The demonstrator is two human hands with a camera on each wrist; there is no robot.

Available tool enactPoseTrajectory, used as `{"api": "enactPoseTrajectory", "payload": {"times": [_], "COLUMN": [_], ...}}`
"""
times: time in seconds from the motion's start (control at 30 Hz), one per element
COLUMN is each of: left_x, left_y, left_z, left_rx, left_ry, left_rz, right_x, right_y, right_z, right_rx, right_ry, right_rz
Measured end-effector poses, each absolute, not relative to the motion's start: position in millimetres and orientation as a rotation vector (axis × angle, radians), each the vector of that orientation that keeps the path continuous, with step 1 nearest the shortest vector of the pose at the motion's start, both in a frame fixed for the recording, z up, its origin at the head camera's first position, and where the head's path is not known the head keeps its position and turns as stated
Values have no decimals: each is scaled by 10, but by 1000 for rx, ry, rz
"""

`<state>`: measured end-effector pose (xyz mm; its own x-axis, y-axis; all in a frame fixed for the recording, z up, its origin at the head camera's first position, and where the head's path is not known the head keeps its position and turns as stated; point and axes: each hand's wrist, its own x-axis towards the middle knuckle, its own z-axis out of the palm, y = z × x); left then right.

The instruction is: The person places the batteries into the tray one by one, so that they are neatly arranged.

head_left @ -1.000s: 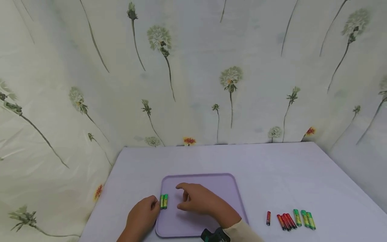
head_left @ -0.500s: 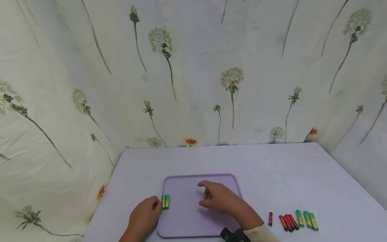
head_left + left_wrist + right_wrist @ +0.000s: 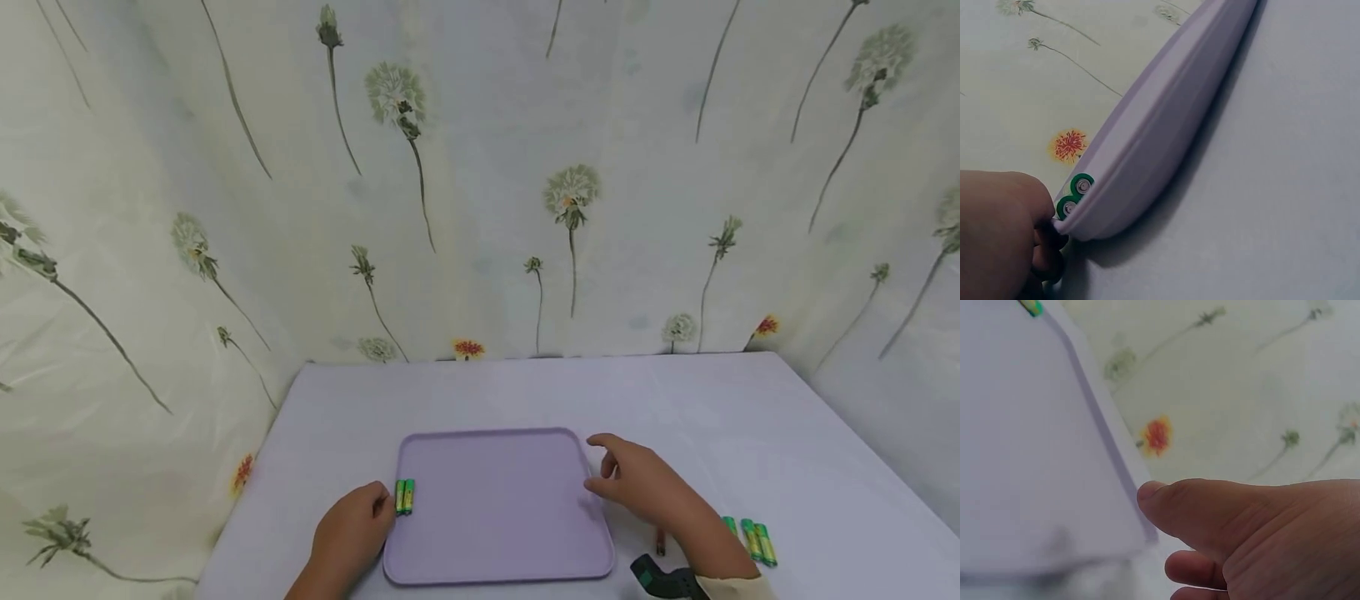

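Two green-and-yellow batteries [image 3: 405, 497] lie side by side in the lilac tray [image 3: 502, 508], against its left rim. In the left wrist view their green ends [image 3: 1082, 185] show just beyond the fingers. My left hand [image 3: 354, 529] pinches the tray's left rim beside them, its fingers curled. Over the tray's right edge hovers my right hand [image 3: 637, 479], thumb and forefinger spread, holding nothing. The right wrist view shows its thumb [image 3: 1191, 503] above the rim. Partly under the right forearm lies a red battery [image 3: 661, 542]; the other red ones are hidden there.
To the right of the right forearm, green batteries [image 3: 759, 543] lie on the white-covered table [image 3: 675, 400]. A flower-print cloth [image 3: 480, 167] hangs behind the table and along both sides.
My right hand has moved right, from above the tray's left half to its right edge, and its forearm now covers the red batteries. The left hand and the two tray batteries stay put.
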<state>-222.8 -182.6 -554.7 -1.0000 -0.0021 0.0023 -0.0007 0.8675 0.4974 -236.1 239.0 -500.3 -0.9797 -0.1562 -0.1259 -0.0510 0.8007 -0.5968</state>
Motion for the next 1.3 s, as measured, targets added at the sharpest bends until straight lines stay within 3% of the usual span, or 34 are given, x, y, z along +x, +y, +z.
{"api": "enactPoseTrajectory", "payload": {"times": [0.77,1.03,1.3], "left_x": [-2220,-2237,-2222], "left_y": [-1843,-1798,-1809], "left_z": [-5547,-5512,-5509], "left_rx": [8,28,25], "left_ry": [-3035,-3048,-3048], "left_rz": [-821,-818,-815], "right_x": [-1927,-1751,-1612], "right_y": [3625,4252,4423], "right_z": [-5079,-5287,-5452], "right_rx": [152,314,251], "right_ry": [2886,2834,2761], "right_rz": [-700,-665,-810]}}
